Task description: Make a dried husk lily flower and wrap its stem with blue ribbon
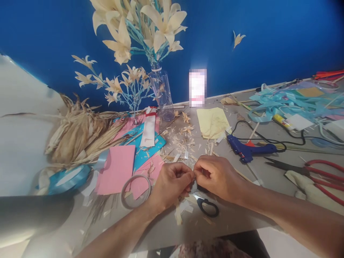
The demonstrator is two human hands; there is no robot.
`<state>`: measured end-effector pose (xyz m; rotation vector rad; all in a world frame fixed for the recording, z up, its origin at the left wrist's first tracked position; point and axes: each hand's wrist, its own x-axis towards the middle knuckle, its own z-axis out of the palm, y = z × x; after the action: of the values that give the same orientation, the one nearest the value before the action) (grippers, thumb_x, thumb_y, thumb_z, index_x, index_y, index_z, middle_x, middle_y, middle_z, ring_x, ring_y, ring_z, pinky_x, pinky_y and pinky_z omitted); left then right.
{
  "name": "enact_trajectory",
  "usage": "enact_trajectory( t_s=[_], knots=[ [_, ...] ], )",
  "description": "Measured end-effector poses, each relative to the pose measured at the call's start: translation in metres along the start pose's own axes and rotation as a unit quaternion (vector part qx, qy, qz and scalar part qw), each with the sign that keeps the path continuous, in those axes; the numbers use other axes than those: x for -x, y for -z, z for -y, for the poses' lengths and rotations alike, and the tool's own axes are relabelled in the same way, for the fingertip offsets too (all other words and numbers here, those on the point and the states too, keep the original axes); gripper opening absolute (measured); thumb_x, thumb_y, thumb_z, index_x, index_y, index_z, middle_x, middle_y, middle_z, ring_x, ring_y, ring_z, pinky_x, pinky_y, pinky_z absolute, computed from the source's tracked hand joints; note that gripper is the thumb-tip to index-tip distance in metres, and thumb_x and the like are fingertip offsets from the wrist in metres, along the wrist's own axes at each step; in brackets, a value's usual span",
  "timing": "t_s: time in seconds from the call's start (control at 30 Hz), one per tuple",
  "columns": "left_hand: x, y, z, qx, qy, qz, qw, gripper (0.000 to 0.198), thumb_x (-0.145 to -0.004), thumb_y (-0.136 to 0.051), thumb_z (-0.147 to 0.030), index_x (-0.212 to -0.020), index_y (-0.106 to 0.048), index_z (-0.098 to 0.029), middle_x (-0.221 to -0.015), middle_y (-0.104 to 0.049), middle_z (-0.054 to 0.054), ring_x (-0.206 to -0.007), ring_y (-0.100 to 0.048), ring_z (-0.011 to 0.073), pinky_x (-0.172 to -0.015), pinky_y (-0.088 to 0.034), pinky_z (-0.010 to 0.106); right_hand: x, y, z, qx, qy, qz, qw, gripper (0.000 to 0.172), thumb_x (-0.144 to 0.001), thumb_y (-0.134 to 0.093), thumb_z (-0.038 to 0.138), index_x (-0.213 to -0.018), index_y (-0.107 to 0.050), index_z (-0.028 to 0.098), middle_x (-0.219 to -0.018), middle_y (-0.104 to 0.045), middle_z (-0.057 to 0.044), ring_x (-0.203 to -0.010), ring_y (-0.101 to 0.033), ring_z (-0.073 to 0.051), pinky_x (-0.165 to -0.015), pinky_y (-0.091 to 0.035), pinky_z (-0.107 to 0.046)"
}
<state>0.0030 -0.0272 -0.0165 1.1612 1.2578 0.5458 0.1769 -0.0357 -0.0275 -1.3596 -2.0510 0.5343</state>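
Observation:
My left hand [176, 179] and my right hand [211, 175] meet over the near middle of the table, fingertips pinched together and almost touching. Whatever lies between the fingers is too small to make out. Just below them rests a pair of small scissors [206, 206] with black handles, its blades partly hidden under my hands. Pale scraps [185, 208] lie beside the scissors. A roll of tape [136, 191] leans close to my left wrist. Beyond my hands, small cut husk pieces [185, 143] are scattered, with a few little star-shaped flowers [186, 117] among them.
A blue glue gun [248, 148] and large red-handled scissors [322, 172] lie right. Pink sheets [116, 170], blue ribbon [70, 179] and dried husks [72, 132] fill the left. Behind stand a plastic bottle [161, 89] of cream flowers [163, 23] and a bright blurred rectangle [197, 87].

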Motion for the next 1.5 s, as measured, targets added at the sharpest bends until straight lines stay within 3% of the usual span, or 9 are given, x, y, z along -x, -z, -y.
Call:
enact_trajectory(
  t_s=[0.2, 0.33, 0.6, 0.87, 1.1, 1.5],
  knots=[
    [0.0, 0.0, 0.002, -0.036, -0.031, -0.016, 0.999, 0.016, -0.073, -0.063, -0.031, -0.068, -0.065, -0.016, -0.052, -0.059, -0.002, -0.043, -0.054, 0.0107, -0.042, -0.046, 0.021, 0.002, -0.005, 0.001, 0.046, 0.044, -0.03, 0.998, 0.019, -0.076, -0.054, 0.007, -0.06, -0.056, 0.018, -0.06, -0.06, 0.0, -0.057, -0.048, -0.012, -0.057, -0.028, -0.025],
    [-0.001, -0.001, 0.006, -0.047, -0.058, -0.025, 0.997, 0.013, -0.072, -0.059, -0.026, -0.065, -0.062, -0.016, -0.052, -0.056, -0.003, -0.044, -0.052, 0.009, -0.043, -0.044, 0.019, 0.003, -0.008, 0.001, 0.017, 0.042, -0.04, 0.998, 0.017, -0.074, -0.054, 0.006, -0.061, -0.057, 0.018, -0.059, -0.059, 0.001, -0.056, -0.047, -0.011, -0.057, -0.03, -0.024],
    [-0.001, -0.001, 0.003, 0.027, -0.029, -0.018, 0.999, 0.01, -0.066, -0.06, -0.027, -0.063, -0.06, -0.017, -0.047, -0.053, -0.004, -0.04, -0.048, 0.0095, -0.04, -0.047, 0.022, -0.003, 0.003, 0.006, -0.093, -0.066, 0.046, 0.992, 0.016, -0.078, -0.057, 0.011, -0.064, -0.061, 0.018, -0.058, -0.057, 0.003, -0.055, -0.047, -0.011, -0.056, -0.033, -0.022],
    [-0.002, 0.001, 0.004, 0.004, -0.036, -0.032, 0.999, 0.014, -0.067, -0.061, -0.029, -0.062, -0.062, -0.016, -0.049, -0.056, -0.003, -0.04, -0.048, 0.0097, -0.038, -0.041, 0.021, -0.004, 0.008, 0.005, -0.085, -0.042, 0.094, 0.991, 0.019, -0.085, -0.055, 0.01, -0.071, -0.065, 0.018, -0.067, -0.065, 0.0, -0.064, -0.054, -0.013, -0.061, -0.035, -0.023],
    [0.001, -0.003, 0.004, -0.058, -0.087, -0.067, 0.992, 0.013, -0.067, -0.058, -0.02, -0.056, -0.062, -0.016, -0.048, -0.055, -0.003, -0.044, -0.048, 0.0081, -0.042, -0.035, 0.018, 0.0, -0.001, 0.003, -0.028, -0.01, 0.042, 0.999, 0.016, -0.075, -0.057, 0.006, -0.065, -0.061, 0.018, -0.063, -0.061, 0.001, -0.059, -0.05, -0.012, -0.058, -0.032, -0.023],
    [-0.001, -0.002, 0.002, 0.067, -0.013, 0.013, 0.998, 0.014, -0.069, -0.068, -0.028, -0.068, -0.064, -0.015, -0.052, -0.059, -0.002, -0.044, -0.055, 0.0112, -0.045, -0.052, 0.024, -0.001, 0.004, 0.006, -0.065, -0.04, -0.001, 0.997, 0.014, -0.069, -0.055, 0.007, -0.061, -0.053, 0.019, -0.054, -0.049, 0.006, -0.052, -0.041, -0.01, -0.052, -0.03, -0.02]
  ],
)
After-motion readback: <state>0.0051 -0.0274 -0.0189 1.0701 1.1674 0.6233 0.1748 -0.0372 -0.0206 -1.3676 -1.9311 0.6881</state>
